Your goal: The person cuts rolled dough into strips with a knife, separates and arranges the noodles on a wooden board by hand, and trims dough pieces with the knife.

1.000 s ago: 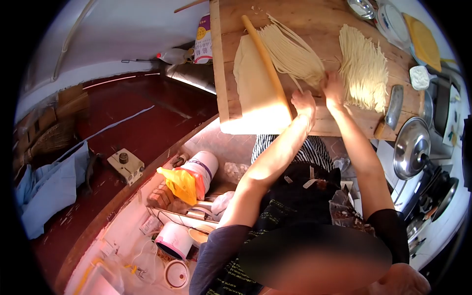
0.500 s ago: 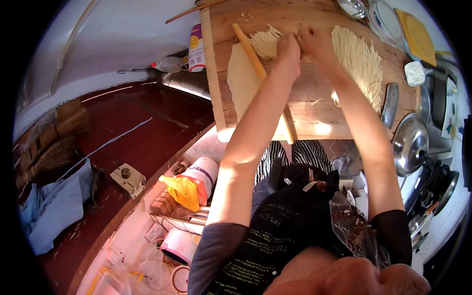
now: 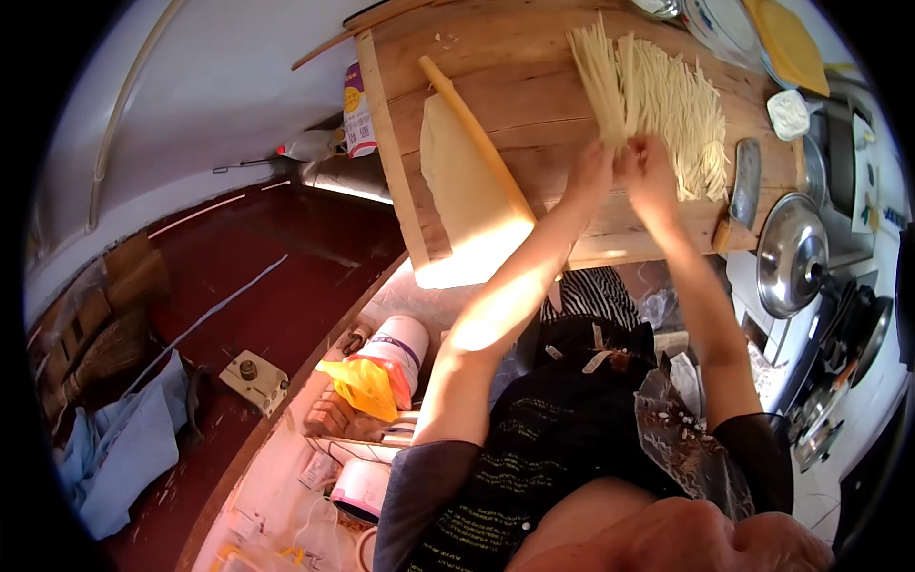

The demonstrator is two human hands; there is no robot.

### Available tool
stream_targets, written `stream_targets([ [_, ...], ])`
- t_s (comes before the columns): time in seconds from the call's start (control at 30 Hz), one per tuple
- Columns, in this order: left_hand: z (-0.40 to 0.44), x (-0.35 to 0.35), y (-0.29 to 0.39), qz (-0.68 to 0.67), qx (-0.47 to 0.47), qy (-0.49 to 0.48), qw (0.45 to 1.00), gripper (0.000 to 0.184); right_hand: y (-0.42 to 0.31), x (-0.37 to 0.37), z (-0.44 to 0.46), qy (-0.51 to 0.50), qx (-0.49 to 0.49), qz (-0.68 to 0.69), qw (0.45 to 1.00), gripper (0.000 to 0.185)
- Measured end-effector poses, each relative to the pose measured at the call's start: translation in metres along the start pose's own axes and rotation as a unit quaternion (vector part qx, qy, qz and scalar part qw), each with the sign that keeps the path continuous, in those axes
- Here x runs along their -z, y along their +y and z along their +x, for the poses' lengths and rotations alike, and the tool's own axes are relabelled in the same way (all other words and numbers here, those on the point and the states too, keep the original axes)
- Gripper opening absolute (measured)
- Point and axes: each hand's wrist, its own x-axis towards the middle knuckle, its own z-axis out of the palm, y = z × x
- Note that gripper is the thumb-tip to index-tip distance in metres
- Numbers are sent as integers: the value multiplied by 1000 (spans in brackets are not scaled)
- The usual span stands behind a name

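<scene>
My left hand [image 3: 591, 173] and my right hand [image 3: 647, 170] are close together above the wooden board [image 3: 515, 52]. Both pinch the near end of a bunch of cut noodles [image 3: 600, 81], whose strands fan out toward the far side. Just right of it lies a broad pile of noodles [image 3: 681, 105], which the bunch partly overlaps. At the left of the board rests a flat dough sheet [image 3: 457, 191], with a rolling pin [image 3: 477, 138] lying slantwise along its right edge. A cleaver [image 3: 746, 181] lies near the board's right edge, beyond the pile.
A steel lid [image 3: 793, 255] stands right of the board, near a white container [image 3: 789, 115] and a yellow item [image 3: 786, 48] by stacked plates. Below left, a shelf holds a yellow bag [image 3: 360, 386] and tubs. A thin stick [image 3: 334, 43] juts past the far left corner.
Both hands have moved right and nearer to me, carrying the bunch of noodles from beside the rolling pin to the pile. The view has shifted slightly.
</scene>
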Motion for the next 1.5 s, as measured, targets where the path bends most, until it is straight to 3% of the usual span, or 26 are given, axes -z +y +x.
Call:
stream_targets([
  [0.03, -1, 7, -17, 108, 32, 7, 994, 35, 0, 1, -3, -1, -15, 6, 1000, 24],
  [0.07, 3, 9, -40, 110, 30, 5, 993, 35, 5, 12, -19, -21, -47, 16, 999, 23],
  [0.13, 1, 6, -83, 283, -55, 169, 942, 37, 15, 35, -53, -43, -93, 30, 994, 22],
  [0.2, 7, 3, -89, 253, -63, 203, 944, 36, 19, 52, -60, 28, -117, 6, 993, 20],
  [0.23, 9, 4, -90, 211, -68, 247, 943, 35, 21, 53, -60, 14, -154, 36, 987, 20],
  [0.27, 8, 2, -91, 214, -68, 243, 944, 35, 33, 58, -60, 17, -158, 36, 987, 20],
  [0.33, 6, -3, -87, 105, -60, 171, 978, 33, 77, 70, -51, 152, 6, -183, 971, 26],
  [0.37, 11, -4, -94, 22, 14, 125, 992, 30, 89, 74, -48, 155, 3, -183, 971, 26],
  [0.43, 4, -3, -95, 64, -31, 164, 984, 29, 106, 82, -40, 157, -91, -205, 962, 37],
  [0.47, -1, 0, -95, 100, -72, 203, 971, 29, 110, 82, -36, 156, -93, -205, 962, 37],
  [0.53, -3, 14, -98, 69, -61, 205, 975, 21, 117, 81, -29, 122, -86, -293, 944, 46],
  [0.6, -4, 35, -109, 17, -164, 197, 966, 20, 131, 79, -24, 128, -133, -270, 945, 49],
  [0.73, -50, 63, -54, 54, -169, 216, 960, 19, 162, 80, -28, 92, -254, -212, 939, 59],
  [0.77, -51, 71, -51, 114, -204, 261, 937, 20, 168, 80, -29, 95, -253, -213, 939, 59],
  [0.87, -49, 99, -53, 223, -255, 325, 883, 24, 151, 88, -30, 78, -256, -231, 935, 62],
  [0.93, -46, 110, -48, 271, -277, 342, 856, 26, 96, 108, -26, 86, -336, -178, 921, 59],
  [0.97, -45, 113, -44, 293, -265, 345, 851, 26, 100, 104, -31, 92, -338, -178, 920, 59],
  [1.03, -41, 116, -39, 342, -280, 353, 825, 28, 104, 94, -51, 195, -158, -128, 960, 56],
  [1.07, -37, 116, -38, 341, -281, 349, 826, 28, 100, 93, -60, 197, -159, -131, 958, 56],
  [1.13, -35, 114, -32, 320, -297, 335, 835, 26, 50, 89, -74, 184, -183, -6, 966, 55],
  [1.23, -30, 105, -27, 340, -329, 293, 831, 24, 14, 73, -88, 188, -127, -22, 974, 56],
  [1.3, -29, 97, -24, 341, -330, 278, 835, 23, 6, 63, -86, 196, -142, -37, 970, 55],
  [1.37, -28, 90, -21, 341, -330, 263, 840, 21, 11, 62, -80, 202, -157, -51, 965, 55],
  [1.5, -29, 73, -20, 336, -329, 239, 850, 21, 95, 76, -52, 224, -215, -239, 920, 55],
])
